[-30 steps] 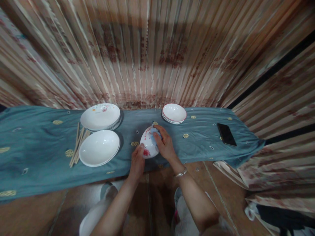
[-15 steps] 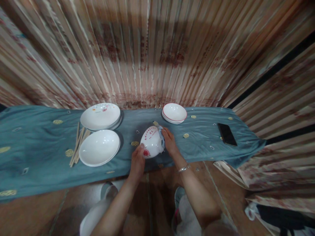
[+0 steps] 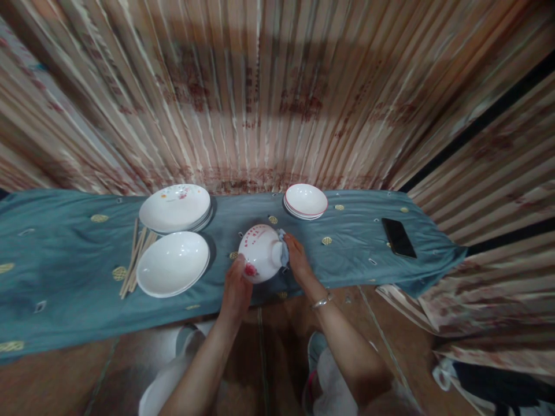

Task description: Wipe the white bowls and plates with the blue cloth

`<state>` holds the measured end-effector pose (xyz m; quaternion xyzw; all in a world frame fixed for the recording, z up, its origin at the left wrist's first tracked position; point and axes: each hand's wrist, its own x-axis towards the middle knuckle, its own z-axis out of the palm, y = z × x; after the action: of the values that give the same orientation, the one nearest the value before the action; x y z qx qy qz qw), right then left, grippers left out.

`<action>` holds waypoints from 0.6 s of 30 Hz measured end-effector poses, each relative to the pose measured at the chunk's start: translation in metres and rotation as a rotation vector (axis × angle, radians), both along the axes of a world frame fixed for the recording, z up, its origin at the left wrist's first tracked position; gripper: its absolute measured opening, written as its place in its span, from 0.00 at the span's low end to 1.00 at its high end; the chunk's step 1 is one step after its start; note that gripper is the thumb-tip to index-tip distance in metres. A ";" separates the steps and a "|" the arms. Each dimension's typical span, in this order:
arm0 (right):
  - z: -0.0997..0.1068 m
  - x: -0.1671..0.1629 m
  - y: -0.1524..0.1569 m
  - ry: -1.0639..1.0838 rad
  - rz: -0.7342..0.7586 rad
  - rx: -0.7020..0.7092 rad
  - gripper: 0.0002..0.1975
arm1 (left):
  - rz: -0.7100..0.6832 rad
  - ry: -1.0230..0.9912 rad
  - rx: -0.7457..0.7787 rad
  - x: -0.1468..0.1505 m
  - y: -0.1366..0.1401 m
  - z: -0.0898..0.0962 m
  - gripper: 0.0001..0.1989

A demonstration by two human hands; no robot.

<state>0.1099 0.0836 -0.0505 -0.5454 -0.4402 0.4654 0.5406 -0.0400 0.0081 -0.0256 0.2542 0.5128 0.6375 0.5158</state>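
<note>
A white bowl [image 3: 262, 254] with red lettering and a red flower is tipped on its side above the cloth, its base turned to the right. My left hand [image 3: 236, 286] grips the bowl's rim at the lower left, fingers closed on it. In my right hand [image 3: 297, 254] is a crumpled light-blue cloth [image 3: 284, 248], pressed against the bowl's foot. The fingers under the cloth are partly hidden. A silver bracelet [image 3: 323, 300] circles my right wrist.
Stacked flowered plates [image 3: 176, 209], white dishes [image 3: 173, 264] and wooden chopsticks [image 3: 132, 267] lie left on the teal tablecloth [image 3: 73, 289]. Red-rimmed small dishes [image 3: 306, 200] stand behind, right of the bowl. A black phone [image 3: 399, 237] lies at the right. A pleated curtain [image 3: 260, 115] hangs behind.
The bowl has moved slightly left and turned, so its foot shows more. My left hand shifted left with it, and the cloth in my right hand now sits at the foot's edge.
</note>
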 end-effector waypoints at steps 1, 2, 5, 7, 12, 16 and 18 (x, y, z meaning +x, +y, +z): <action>-0.001 0.000 0.000 0.005 -0.006 0.001 0.19 | -0.007 -0.020 0.000 0.001 0.001 0.000 0.04; -0.002 0.000 0.000 0.011 -0.013 0.003 0.19 | -0.015 -0.040 0.001 0.003 0.003 0.000 0.06; -0.007 0.000 -0.001 0.006 -0.044 0.011 0.21 | -0.030 -0.107 0.001 0.008 0.007 0.007 0.10; -0.010 0.001 -0.002 -0.068 -0.033 0.014 0.22 | -0.031 -0.175 0.003 0.010 0.008 0.014 0.12; -0.007 0.008 -0.008 -0.379 0.052 0.023 0.19 | -0.019 -0.332 0.009 0.009 0.009 0.029 0.16; 0.005 0.017 -0.011 -0.665 0.082 0.086 0.16 | -0.012 -0.331 0.049 0.009 0.009 0.031 0.18; 0.010 0.023 -0.013 -0.700 0.065 0.136 0.14 | -0.012 -0.288 0.093 0.010 0.009 0.027 0.18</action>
<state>0.1329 0.0711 -0.0400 -0.6204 -0.6456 0.2369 0.3771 -0.0305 0.0171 0.0018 0.1867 0.4020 0.6873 0.5754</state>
